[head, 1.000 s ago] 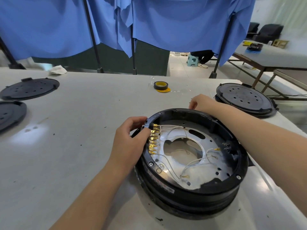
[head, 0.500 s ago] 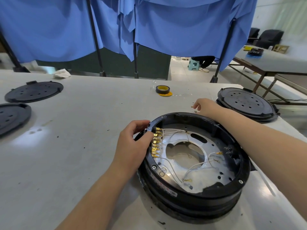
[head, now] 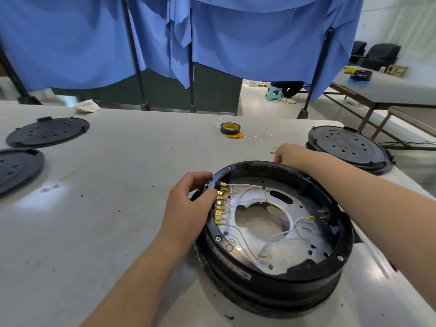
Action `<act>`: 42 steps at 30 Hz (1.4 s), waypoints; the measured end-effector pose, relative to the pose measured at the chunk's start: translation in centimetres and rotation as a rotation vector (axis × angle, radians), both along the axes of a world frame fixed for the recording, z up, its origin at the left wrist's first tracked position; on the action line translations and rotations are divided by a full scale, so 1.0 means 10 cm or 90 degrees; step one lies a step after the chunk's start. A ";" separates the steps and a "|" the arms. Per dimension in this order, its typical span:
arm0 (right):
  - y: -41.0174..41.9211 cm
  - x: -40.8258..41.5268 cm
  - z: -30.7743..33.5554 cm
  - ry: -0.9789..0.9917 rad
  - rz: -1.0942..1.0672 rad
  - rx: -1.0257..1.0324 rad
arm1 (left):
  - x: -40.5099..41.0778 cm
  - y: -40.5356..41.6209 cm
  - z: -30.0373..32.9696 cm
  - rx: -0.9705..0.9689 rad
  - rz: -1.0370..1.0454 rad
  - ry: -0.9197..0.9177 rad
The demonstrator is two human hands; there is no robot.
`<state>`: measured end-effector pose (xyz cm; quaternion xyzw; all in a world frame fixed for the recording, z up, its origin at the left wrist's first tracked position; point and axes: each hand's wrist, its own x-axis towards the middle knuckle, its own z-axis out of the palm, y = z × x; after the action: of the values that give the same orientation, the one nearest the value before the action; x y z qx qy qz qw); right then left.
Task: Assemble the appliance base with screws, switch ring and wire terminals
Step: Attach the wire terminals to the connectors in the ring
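The round black appliance base (head: 278, 277) lies open side up on the white table, showing a silver metal plate (head: 304, 246) with a centre hole. A row of brass wire terminals (head: 220, 208) lines its left inner wall, and thin white wires (head: 276, 238) run from them across the plate. My left hand (head: 188, 206) grips the base's left rim beside the terminals, thumb on top near the brass tabs. My right hand (head: 286, 153) is curled over the far rim, fingers down behind it. Small loose terminals (head: 273, 152) lie on the table just left of that hand.
A black tape roll (head: 230, 128) sits on a yellow disc at mid table. Stacked black perforated covers (head: 348, 147) stand at the right edge. Two more covers (head: 47, 132) (head: 16, 168) lie at far left. Blue curtains (head: 212, 36) hang behind the table.
My right hand has slid slightly back along the far rim. The left hand keeps its hold on the left rim. The view has shifted a little.
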<state>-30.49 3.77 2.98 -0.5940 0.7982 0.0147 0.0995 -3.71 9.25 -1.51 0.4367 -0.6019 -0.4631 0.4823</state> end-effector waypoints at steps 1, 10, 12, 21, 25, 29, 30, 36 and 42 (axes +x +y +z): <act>0.00 0.00 -0.01 0.007 -0.004 0.014 | 0.00 0.00 0.00 0.000 0.000 0.000; 0.05 -0.05 -0.03 -0.050 -0.041 -0.014 | -0.01 0.00 0.01 0.002 0.004 -0.011; 0.08 -0.09 -0.03 -0.091 -0.041 -0.087 | -0.01 0.01 0.02 0.005 0.001 -0.010; 0.60 0.53 0.47 -0.596 0.033 -0.376 | 0.00 0.01 0.03 0.018 -0.010 0.004; 0.87 0.91 0.34 -0.507 0.162 -0.292 | -0.01 0.01 0.04 0.032 -0.002 0.024; 0.94 1.03 0.23 -0.518 0.183 -0.247 | 0.02 0.02 0.02 -0.029 0.050 -0.018; 0.95 1.03 0.22 -0.520 0.180 -0.240 | 0.03 0.03 0.02 -0.048 0.060 -0.035; 0.96 1.07 0.16 -0.517 0.165 -0.196 | 0.02 0.03 0.04 -0.061 0.061 -0.047; 0.95 1.11 0.13 -0.531 0.116 -0.197 | 0.01 0.04 0.03 -0.070 0.061 -0.046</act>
<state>-19.43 13.28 4.27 -0.6251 0.6269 -0.3367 0.3208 -3.61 9.60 -1.20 0.4540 -0.6220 -0.3897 0.5052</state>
